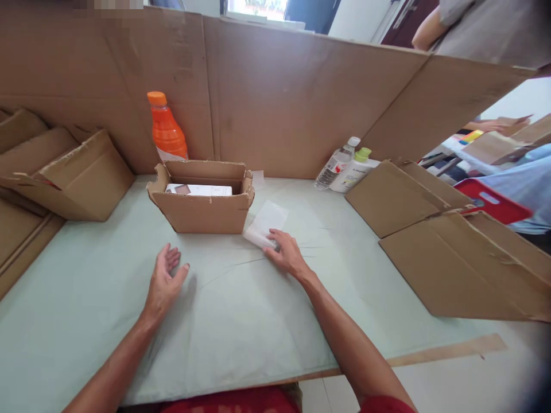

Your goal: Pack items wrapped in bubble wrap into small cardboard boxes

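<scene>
On the pale green tabletop, the right hand lies flat with its fingers spread forward, the fingertips pressing the near corner of a small clear plastic bag; it pins the bag down and does not close round it. The left hand stands on its edge, palm turned inward toward the right, fingers loosely curled and open, holding nothing and touching nothing but the tabletop at its heel. Both forearms reach in from the bottom edge, well apart.

The plastic bag lies just beside the right front corner of a small open cardboard box, which stands ahead of and between the hands. Its flaps are folded outward, and inside lies a flat white item with a dark patch near its left end. Behind the box stands an orange bottle with an orange cap, upright against a tall cardboard wall.

To the right, at the foot of that wall, a clear bottle and a white bottle with a green cap lie tilted together. Flat cardboard sheets cover the right side; folded cardboard pieces are stacked on the left. Beyond the wall, another person's arm shows at the upper right.
</scene>
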The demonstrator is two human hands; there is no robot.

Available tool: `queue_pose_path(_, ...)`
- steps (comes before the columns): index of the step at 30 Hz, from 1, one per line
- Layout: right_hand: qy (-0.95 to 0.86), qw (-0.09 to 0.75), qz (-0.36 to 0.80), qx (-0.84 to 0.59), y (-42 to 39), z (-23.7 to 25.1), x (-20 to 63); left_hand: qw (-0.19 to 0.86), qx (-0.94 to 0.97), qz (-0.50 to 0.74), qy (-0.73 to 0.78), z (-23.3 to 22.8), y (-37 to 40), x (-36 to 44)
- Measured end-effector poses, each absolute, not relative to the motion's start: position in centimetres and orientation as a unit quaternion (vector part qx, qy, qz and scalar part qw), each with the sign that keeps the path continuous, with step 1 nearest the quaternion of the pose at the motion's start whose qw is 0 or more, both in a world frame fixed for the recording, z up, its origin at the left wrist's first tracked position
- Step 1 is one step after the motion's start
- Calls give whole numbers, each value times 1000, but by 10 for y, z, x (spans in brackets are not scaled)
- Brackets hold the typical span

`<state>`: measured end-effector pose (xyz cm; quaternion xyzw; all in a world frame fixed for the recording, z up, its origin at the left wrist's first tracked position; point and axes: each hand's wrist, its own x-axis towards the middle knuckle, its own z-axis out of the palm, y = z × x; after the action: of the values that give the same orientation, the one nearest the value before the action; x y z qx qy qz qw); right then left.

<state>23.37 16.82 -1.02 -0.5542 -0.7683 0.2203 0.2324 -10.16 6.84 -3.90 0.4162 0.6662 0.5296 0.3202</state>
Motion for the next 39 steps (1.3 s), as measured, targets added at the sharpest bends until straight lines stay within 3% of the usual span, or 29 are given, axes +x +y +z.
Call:
queue_pose_path(4, -829, 213, 312, -413, 125, 11, 243, 312, 466, 428, 709, -22, 23, -85)
queue_pose_path(7, -789, 254, 404, -387, 101, 24, 255, 291, 516, 413, 692, -6, 11, -75)
queue_pose_path(10, -763, 287, 349, -461, 90, 20, 247, 282, 577, 407, 650, 4, 17, -60)
queue_pose_path(13, -799, 264, 286, -459, 78, 8, 222, 262, 643, 404, 596, 5, 29, -46)
queue_pose_path(17, -834, 265, 343, -342, 53, 6, 208, 257, 699, 392, 540, 1, 33, -41)
queue_pose_path(22, -780, 336, 289, -442, 55, 2, 220, 287, 695, 369, 546, -6, 24, -45)
queue_pose_path(29, -749, 277, 186, -573, 83, -35, 194, 280, 704, 372, 536, -6, 32, -40)
queue_pose_path(39, -767, 280, 202, -541, 70, -31, 181, 279, 684, 391, 549, -12, 27, -43)
